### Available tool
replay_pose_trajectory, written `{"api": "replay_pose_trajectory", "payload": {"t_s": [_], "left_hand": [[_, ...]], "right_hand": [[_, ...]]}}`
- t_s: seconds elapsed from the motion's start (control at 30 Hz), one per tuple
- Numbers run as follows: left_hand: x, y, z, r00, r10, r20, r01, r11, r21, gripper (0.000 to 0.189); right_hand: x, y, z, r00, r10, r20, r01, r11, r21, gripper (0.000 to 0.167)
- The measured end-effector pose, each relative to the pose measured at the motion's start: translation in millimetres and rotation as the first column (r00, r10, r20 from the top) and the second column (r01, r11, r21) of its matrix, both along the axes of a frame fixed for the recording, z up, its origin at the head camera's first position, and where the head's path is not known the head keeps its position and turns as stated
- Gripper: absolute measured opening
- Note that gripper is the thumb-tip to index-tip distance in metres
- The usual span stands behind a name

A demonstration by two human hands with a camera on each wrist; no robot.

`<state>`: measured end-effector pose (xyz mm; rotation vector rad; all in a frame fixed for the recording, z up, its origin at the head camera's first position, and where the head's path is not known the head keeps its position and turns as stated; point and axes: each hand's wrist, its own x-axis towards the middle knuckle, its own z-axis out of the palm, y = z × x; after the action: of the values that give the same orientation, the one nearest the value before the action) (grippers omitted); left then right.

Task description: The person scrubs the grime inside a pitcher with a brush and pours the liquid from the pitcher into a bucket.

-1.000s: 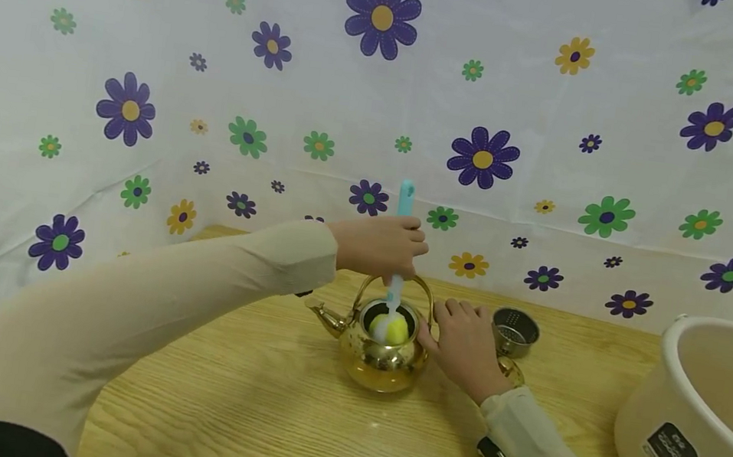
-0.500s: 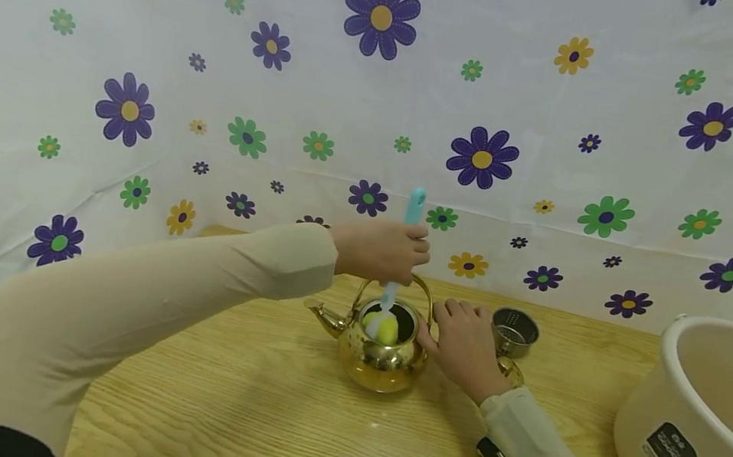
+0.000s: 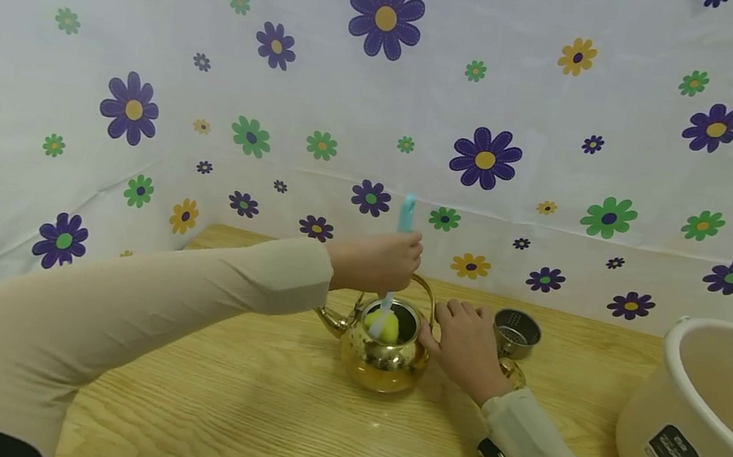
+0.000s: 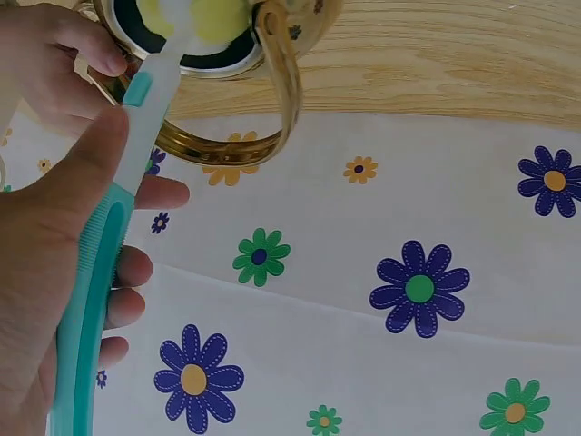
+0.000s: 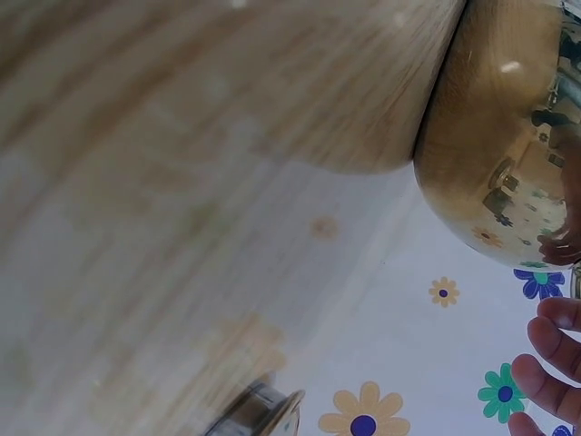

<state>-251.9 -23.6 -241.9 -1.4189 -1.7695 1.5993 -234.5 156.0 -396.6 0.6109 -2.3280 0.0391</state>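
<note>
In the head view my left hand (image 3: pixel 378 259) grips a long-handled sponge brush (image 3: pixel 406 218) from above. Its handle is turquoise and white, and the yellow-and-white sponge head (image 3: pixel 383 325) sits in the mouth of a shiny gold teapot (image 3: pixel 383 370). Up close in the left wrist view, thumb and fingers wrap the brush handle (image 4: pixel 91 272). My right hand (image 3: pixel 467 346) holds the teapot at its right side, by the base of the arched handle (image 3: pixel 426 290); the thumb lies near the rim. Bent fingers (image 5: pixel 549 386) show in the right wrist view, beside the teapot (image 5: pixel 490 154).
A perforated metal strainer (image 3: pixel 516 333) stands behind my right hand, with a gold lid (image 3: pixel 513 373) partly hidden near the wrist. A large cream bucket (image 3: pixel 671 400) is at the right. Flower-printed sheeting (image 3: pixel 411 103) rises behind the wooden table (image 3: pixel 260 400).
My left hand has moved slightly lower with the brush, whose handle tilted right and came back nearer upright. The sponge head has shifted left in the teapot's mouth. My right hand stays put.
</note>
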Motion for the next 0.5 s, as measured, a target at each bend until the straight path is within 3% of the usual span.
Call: {"api": "replay_pose_trajectory", "payload": {"t_s": [0.13, 0.37, 0.5], "left_hand": [[2.1, -4.6, 1.9, 0.998, 0.047, 0.032, -0.047, 0.999, 0.025, 0.048], [6.4, -7.1, -1.1, 0.997, -0.053, -0.058, 0.056, 0.997, 0.055, 0.027], [6.6, -9.5, -6.3, 0.993, -0.047, -0.107, 0.054, 0.996, 0.067, 0.019]], "right_hand": [[-0.5, 0.9, -0.8, 1.000, 0.000, -0.001, 0.000, 1.000, -0.005, 0.027], [-0.1, 1.5, -0.6, 1.000, 0.001, 0.016, -0.001, 1.000, -0.022, 0.027], [0.3, 0.6, -1.1, 1.000, 0.002, 0.014, -0.002, 1.000, -0.012, 0.026]]}}
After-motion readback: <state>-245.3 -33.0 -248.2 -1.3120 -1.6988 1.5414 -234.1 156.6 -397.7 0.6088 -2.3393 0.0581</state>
